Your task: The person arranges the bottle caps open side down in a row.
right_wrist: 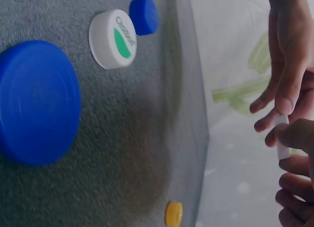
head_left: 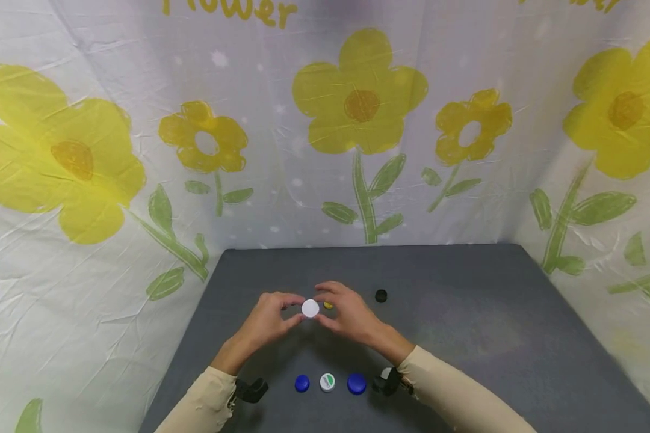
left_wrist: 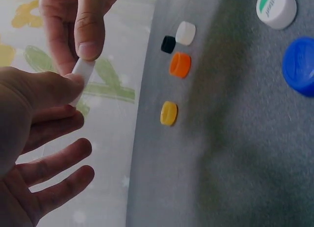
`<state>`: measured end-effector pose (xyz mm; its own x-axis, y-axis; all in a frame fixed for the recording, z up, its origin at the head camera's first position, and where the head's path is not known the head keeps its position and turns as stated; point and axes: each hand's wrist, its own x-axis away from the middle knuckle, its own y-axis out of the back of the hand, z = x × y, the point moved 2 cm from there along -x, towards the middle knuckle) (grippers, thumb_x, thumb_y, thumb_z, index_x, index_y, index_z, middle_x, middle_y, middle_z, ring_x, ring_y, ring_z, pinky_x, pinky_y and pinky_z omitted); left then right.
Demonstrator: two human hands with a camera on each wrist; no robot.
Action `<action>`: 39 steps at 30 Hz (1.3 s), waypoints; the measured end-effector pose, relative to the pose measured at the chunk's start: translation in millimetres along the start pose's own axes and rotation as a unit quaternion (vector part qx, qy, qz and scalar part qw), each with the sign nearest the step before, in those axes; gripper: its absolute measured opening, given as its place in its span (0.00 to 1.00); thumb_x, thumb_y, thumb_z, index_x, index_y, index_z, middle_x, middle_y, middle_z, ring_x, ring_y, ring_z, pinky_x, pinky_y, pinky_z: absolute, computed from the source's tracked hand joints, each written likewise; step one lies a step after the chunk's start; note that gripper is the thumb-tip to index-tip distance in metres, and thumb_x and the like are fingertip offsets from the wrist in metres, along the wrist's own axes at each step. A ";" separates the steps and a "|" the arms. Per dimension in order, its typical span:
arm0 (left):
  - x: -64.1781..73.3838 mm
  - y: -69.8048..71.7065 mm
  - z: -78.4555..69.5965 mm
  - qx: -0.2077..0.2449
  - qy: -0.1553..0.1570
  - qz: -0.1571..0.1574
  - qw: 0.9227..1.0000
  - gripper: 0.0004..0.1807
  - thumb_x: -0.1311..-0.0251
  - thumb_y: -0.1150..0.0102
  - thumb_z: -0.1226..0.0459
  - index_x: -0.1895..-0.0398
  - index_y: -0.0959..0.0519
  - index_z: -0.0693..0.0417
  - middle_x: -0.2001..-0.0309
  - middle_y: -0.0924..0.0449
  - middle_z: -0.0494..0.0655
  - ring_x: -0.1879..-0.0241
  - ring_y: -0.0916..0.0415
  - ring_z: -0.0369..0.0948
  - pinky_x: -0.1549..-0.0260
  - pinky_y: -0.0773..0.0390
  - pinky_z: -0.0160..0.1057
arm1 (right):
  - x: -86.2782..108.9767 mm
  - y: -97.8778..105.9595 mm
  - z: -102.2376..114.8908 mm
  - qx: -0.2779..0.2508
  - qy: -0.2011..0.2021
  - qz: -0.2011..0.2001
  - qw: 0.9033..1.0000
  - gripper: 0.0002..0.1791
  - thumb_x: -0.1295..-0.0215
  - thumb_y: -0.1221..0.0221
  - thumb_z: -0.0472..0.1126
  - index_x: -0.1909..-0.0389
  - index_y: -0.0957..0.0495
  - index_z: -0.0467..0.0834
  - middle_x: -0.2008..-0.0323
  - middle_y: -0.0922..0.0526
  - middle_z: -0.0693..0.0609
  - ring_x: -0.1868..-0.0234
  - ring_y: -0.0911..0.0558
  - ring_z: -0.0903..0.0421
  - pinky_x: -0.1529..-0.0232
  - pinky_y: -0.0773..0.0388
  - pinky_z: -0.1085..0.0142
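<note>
A white bottle cap (head_left: pixel 310 308) is held up over the dark table, its round face toward the head camera. My left hand (head_left: pixel 265 322) pinches its left side between thumb and fingers, and my right hand (head_left: pixel 352 313) pinches its right side. In the left wrist view the cap (left_wrist: pixel 82 77) shows edge-on, thumbs of both hands on its near face; the other left fingers spread loosely. The right wrist view also has the cap (right_wrist: pixel 282 138) edge-on between both hands. A yellow cap (head_left: pixel 328 305) lies on the table, partly hidden behind my right hand.
Nearer me lie a small blue cap (head_left: pixel 301 383), a white cap with a green mark (head_left: pixel 327 382) and a larger blue cap (head_left: pixel 357 383). A black cap (head_left: pixel 381 296) lies farther back. Orange (left_wrist: pixel 180 65) and white (left_wrist: pixel 186 33) caps show too. Flower-printed cloth (head_left: pixel 271 180) surrounds the table.
</note>
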<state>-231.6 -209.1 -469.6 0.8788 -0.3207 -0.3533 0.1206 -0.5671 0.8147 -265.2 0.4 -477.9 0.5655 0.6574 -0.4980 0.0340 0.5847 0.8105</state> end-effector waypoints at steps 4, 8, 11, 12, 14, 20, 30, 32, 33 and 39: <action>2.8 -2.8 6.8 -0.038 -0.019 0.019 0.999 0.14 0.48 0.24 0.60 0.58 0.12 0.50 0.58 0.11 0.45 0.56 0.14 0.44 0.56 0.17 0.47 | -1.4 -8.7 1.7 0.018 -0.003 0.028 0.999 0.18 0.39 0.30 0.49 0.50 0.15 0.45 0.39 0.20 0.46 0.36 0.23 0.51 0.42 0.21 0.56; 6.3 -6.8 12.8 -0.055 -0.029 0.050 0.997 0.12 0.46 0.25 0.60 0.59 0.12 0.51 0.59 0.11 0.47 0.58 0.13 0.45 0.59 0.16 0.46 | -1.7 -17.7 2.6 0.023 -0.004 0.059 0.998 0.18 0.39 0.31 0.49 0.50 0.14 0.45 0.38 0.21 0.46 0.36 0.23 0.50 0.41 0.22 0.56; 9.2 -10.2 16.9 -0.068 -0.024 0.074 0.995 0.12 0.46 0.25 0.59 0.59 0.12 0.51 0.60 0.11 0.47 0.60 0.14 0.46 0.63 0.17 0.45 | -0.9 -24.7 3.7 0.028 0.003 0.076 0.997 0.17 0.38 0.31 0.48 0.51 0.14 0.46 0.38 0.21 0.45 0.36 0.23 0.50 0.41 0.23 0.57; 10.1 -11.3 18.0 -0.074 -0.019 0.082 0.994 0.12 0.47 0.25 0.59 0.60 0.12 0.50 0.61 0.11 0.46 0.60 0.14 0.46 0.65 0.17 0.45 | -0.6 -27.1 4.1 0.029 0.006 0.081 0.996 0.17 0.39 0.31 0.48 0.51 0.14 0.46 0.39 0.20 0.46 0.36 0.23 0.50 0.41 0.23 0.57; 11.9 -14.1 20.3 -0.089 -0.009 0.095 0.991 0.11 0.47 0.24 0.58 0.61 0.12 0.48 0.62 0.11 0.45 0.62 0.14 0.45 0.68 0.18 0.45 | 0.0 -32.6 4.5 0.033 0.014 0.090 0.995 0.15 0.39 0.31 0.48 0.53 0.14 0.47 0.39 0.20 0.45 0.37 0.22 0.50 0.42 0.22 0.59; 16.8 -21.0 22.0 -0.130 0.017 0.117 0.984 0.10 0.51 0.23 0.56 0.66 0.11 0.45 0.66 0.12 0.43 0.66 0.17 0.44 0.71 0.20 0.48 | 0.6 -48.7 5.3 0.034 0.022 0.116 0.992 0.13 0.41 0.30 0.47 0.57 0.13 0.47 0.42 0.18 0.44 0.39 0.21 0.51 0.43 0.22 0.61; 28.4 -37.8 21.9 -0.156 0.036 0.150 0.976 0.10 0.50 0.23 0.56 0.66 0.12 0.47 0.69 0.14 0.44 0.70 0.19 0.44 0.72 0.21 0.49 | 7.4 -62.7 8.1 0.038 0.004 0.164 0.986 0.15 0.42 0.29 0.47 0.55 0.12 0.47 0.40 0.19 0.44 0.39 0.21 0.51 0.39 0.24 0.60; 29.5 -39.5 21.8 -0.161 0.034 0.150 0.975 0.09 0.50 0.24 0.56 0.67 0.12 0.47 0.69 0.15 0.44 0.71 0.19 0.43 0.73 0.21 0.48 | 8.1 -63.1 8.6 0.038 0.001 0.168 0.985 0.15 0.42 0.29 0.47 0.55 0.12 0.47 0.40 0.19 0.44 0.39 0.21 0.50 0.39 0.24 0.61; 29.8 -39.8 21.2 -0.163 0.031 0.150 0.975 0.09 0.50 0.24 0.56 0.68 0.12 0.46 0.70 0.15 0.43 0.71 0.19 0.43 0.73 0.22 0.48 | 8.3 -62.7 9.2 0.037 -0.001 0.171 0.985 0.15 0.42 0.30 0.47 0.55 0.12 0.47 0.40 0.20 0.44 0.39 0.21 0.50 0.38 0.25 0.60; 31.7 -45.0 20.3 -0.185 0.004 0.143 0.972 0.08 0.51 0.24 0.57 0.76 0.16 0.46 0.77 0.21 0.42 0.75 0.22 0.43 0.77 0.25 0.47 | 8.5 -66.8 8.8 0.040 -0.011 0.178 0.983 0.13 0.43 0.29 0.48 0.58 0.12 0.48 0.41 0.19 0.45 0.40 0.20 0.51 0.40 0.23 0.61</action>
<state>-218.5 -209.1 -526.9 0.9045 -0.4180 -0.0850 0.0265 -0.1439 0.9892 -255.4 -37.2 -533.6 0.5705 0.8032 -0.1716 -0.1049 0.2785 0.9547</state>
